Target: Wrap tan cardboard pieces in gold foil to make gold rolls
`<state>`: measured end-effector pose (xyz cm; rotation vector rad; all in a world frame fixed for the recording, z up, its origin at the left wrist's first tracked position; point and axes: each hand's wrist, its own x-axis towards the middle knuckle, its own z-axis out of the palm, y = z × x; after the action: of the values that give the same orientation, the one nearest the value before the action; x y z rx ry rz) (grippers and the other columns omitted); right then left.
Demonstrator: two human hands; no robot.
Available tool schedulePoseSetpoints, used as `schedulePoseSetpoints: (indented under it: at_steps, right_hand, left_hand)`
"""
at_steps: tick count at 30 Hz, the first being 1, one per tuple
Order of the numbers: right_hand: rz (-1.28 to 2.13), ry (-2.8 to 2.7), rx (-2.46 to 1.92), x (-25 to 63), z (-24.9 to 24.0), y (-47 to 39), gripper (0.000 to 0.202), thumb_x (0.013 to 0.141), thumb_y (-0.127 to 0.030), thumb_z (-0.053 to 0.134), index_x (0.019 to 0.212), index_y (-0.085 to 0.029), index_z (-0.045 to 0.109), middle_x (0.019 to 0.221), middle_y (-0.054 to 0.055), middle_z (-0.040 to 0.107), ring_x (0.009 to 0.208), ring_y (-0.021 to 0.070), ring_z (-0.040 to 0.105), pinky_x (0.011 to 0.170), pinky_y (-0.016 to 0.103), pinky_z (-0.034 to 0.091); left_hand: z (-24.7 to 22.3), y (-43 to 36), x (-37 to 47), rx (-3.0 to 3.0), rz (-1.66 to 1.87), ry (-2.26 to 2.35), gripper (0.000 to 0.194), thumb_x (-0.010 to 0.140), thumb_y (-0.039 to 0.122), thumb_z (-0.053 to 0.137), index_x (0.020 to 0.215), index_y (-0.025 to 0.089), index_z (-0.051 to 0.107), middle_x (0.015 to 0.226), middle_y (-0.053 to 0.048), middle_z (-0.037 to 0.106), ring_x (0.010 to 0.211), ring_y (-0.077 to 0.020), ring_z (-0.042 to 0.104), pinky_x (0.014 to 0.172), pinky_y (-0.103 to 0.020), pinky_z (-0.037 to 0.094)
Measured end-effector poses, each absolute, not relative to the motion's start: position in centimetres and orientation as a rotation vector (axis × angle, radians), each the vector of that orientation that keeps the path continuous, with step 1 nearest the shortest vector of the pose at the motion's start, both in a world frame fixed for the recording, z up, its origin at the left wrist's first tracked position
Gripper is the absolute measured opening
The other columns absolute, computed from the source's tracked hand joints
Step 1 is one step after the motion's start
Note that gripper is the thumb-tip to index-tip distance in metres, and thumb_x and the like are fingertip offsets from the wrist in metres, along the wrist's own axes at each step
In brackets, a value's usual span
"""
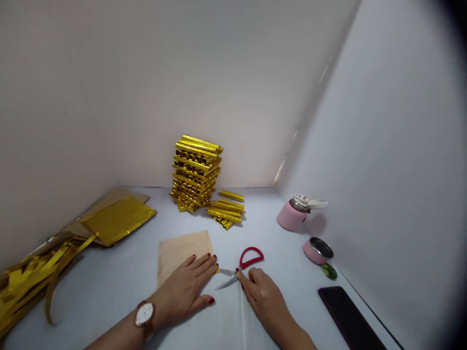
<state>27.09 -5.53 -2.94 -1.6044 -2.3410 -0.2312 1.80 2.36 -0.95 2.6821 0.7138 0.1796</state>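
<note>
My left hand [188,287], with a watch [144,314] on its wrist, lies flat on a tan sheet of paper [180,243], fingers stretched out and thumb apart. A small bit of gold [218,269] shows at its fingertips. My right hand [260,296] is closed on a pair of scissors [251,256] lying on the table. One red handle loop points away from me; the other is hidden under my right hand. The scissors' blades are apart, with their tips towards my left fingertips.
A tall stack of gold paper tubes [197,170] stands at the back, with several loose tubes [226,210] beside it. Left are gold sheets [120,221] and cut strips [32,277]. Right are a pink flask [291,216], a pink cup [314,253], a green item [329,271] and a phone [350,316].
</note>
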Motion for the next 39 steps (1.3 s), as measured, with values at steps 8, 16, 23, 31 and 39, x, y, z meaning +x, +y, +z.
schedulePoseSetpoints:
  at_steps: [8,16,23,31,39]
  right_hand:
    - [-0.223,-2.308,-1.559,27.9,-2.9,-6.7,0.034,0.094,-0.013,0.035,0.118,-0.018,0.059,0.078,0.006,0.054,0.068,0.0168,0.051,0.061,0.025,0.045]
    - [-0.253,-2.282,-1.597,26.3,-2.8,-6.1,0.033,0.092,-0.011,0.039,0.117,-0.019,0.059,0.076,0.003,0.052,0.065,0.0157,0.049,0.059,0.023,0.042]
    - [-0.251,-2.308,-1.643,25.2,-2.7,-5.5,0.033,0.089,-0.008,0.043,0.116,-0.017,0.060,0.078,0.006,0.055,0.067,0.0171,0.052,0.061,0.026,0.045]
    - [-0.201,-2.313,-1.608,25.9,-2.7,-6.2,0.034,0.090,-0.009,0.043,0.118,-0.017,0.060,0.079,0.006,0.055,0.068,0.0171,0.053,0.062,0.026,0.046]
    - [-0.267,-2.291,-1.611,23.9,-2.6,-5.2,0.031,0.088,-0.009,0.047,0.114,-0.017,0.063,0.076,0.006,0.056,0.064,0.0174,0.052,0.057,0.026,0.045]
  left_hand:
    - [-1.0,2.2,1.8,2.689,0.181,0.717,0.064,0.094,0.059,0.033,0.146,0.025,0.023,0.150,-0.010,0.026,0.138,-0.0289,0.023,0.109,-0.054,0.019]
    - [-0.9,2.1,1.7,2.693,0.195,0.731,0.063,0.094,0.060,0.033,0.146,0.025,0.025,0.150,-0.009,0.028,0.137,-0.0285,0.024,0.109,-0.054,0.021]
    - [-0.8,2.3,1.8,2.702,0.158,0.740,0.065,0.094,0.060,0.031,0.147,0.023,0.023,0.151,-0.010,0.025,0.138,-0.0283,0.021,0.109,-0.054,0.020]
    - [-0.9,2.1,1.8,2.694,0.194,0.748,0.063,0.094,0.059,0.033,0.146,0.024,0.024,0.150,-0.010,0.027,0.138,-0.0286,0.023,0.109,-0.053,0.020]
    - [-0.9,2.2,1.8,2.681,0.214,0.745,0.064,0.093,0.060,0.035,0.146,0.024,0.025,0.150,-0.010,0.027,0.138,-0.0289,0.023,0.109,-0.054,0.019]
